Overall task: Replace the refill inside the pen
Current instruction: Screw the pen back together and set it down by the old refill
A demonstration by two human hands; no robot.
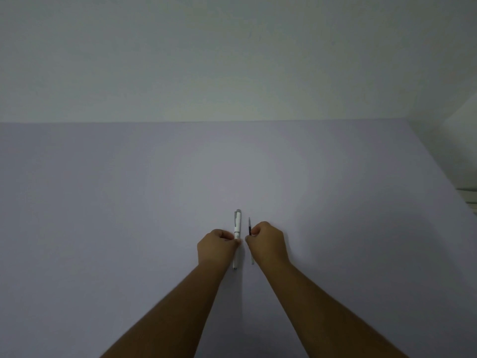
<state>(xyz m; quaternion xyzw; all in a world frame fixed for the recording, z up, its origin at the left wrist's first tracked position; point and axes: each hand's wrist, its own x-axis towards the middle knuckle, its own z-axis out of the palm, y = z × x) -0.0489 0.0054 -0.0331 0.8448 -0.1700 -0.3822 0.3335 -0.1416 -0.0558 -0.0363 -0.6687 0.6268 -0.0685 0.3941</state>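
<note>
A: Count?
B: 2 hands, 1 pen, 1 refill. Nothing else on the table point(129, 228).

A: Left hand point(215, 245)?
B: Fingers curled, thumb & forefinger pinched on the white pen point(237, 224) near its middle. Pen roughly lengthwise, tip end toward the body, clip end w/ grey cap pointing away. Can't tell if resting on the surface or lifted just off it.

A: Right hand point(268, 241)?
B: Clenched likewise, fingertips gripping the refill point(249, 226), thin rod, dark upper part, pale lower end poking out below the hand. Parallel to the pen, just beside it, not touching.

A: Room to move?
B: Plenty. Both forearms entering from the bottom edge, hands near centre. Open tabletop left, right & ahead. Far table edge straight across, meeting the wall point(232, 60). Right edge running diagonally toward the near right.

A: Surface, room?
B: Plain pale lavender top, smooth, matte. Wall beyond blank, greyish-white. Dim light. At far right, past the table edge, sth pale point(468, 151), too unclear to name.
</note>
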